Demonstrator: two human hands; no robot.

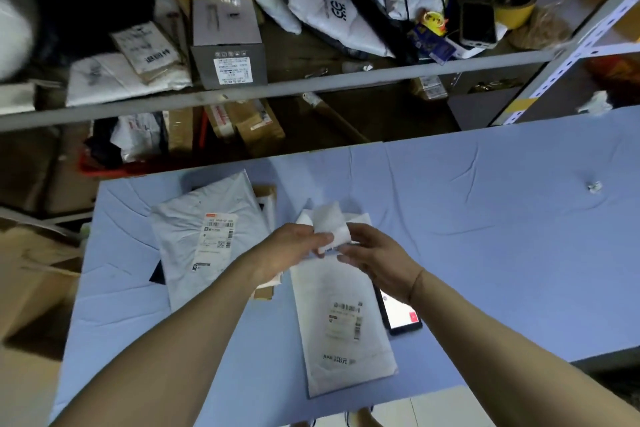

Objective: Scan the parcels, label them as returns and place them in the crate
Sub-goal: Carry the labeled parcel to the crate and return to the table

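at the far left, on the grey metal shelf (242, 94), a flat brown envelope (147, 48) lies on a white mailer, and just right of it stands a grey carton (227, 42) with a printed label on its near face. further right on the same shelf lie crumpled white poly bags (332, 3), a dark phone (478, 22) and a roll of yellow tape (512, 7); the print on all of these is too blurred to read. below the shelf rail, brown cartons (252, 125) are partly hidden by the rail and by the table's far edge.

on the near left a brown cardboard box (31, 270) is cut off by the frame. the table (502, 218) wears a creased blue cloth. on its left part lies a white poly mailer (207, 236) with a barcode label, covering a brown parcel of which only edges show.

the left hand (294, 246) and the right hand (375, 260) meet above the middle of the table, each pinching a small white paper slip (330, 225) between thumb and fingers; whether it is a label i cannot tell. under them lies a long white padded mailer (343, 333), flat, smooth, with a barcode label towards its near end; its far end is hidden by the hands. just right of it a lit phone (398, 314) lies partly under the right wrist. far right, a small crumpled paper scrap (595, 186) sits on the cloth.
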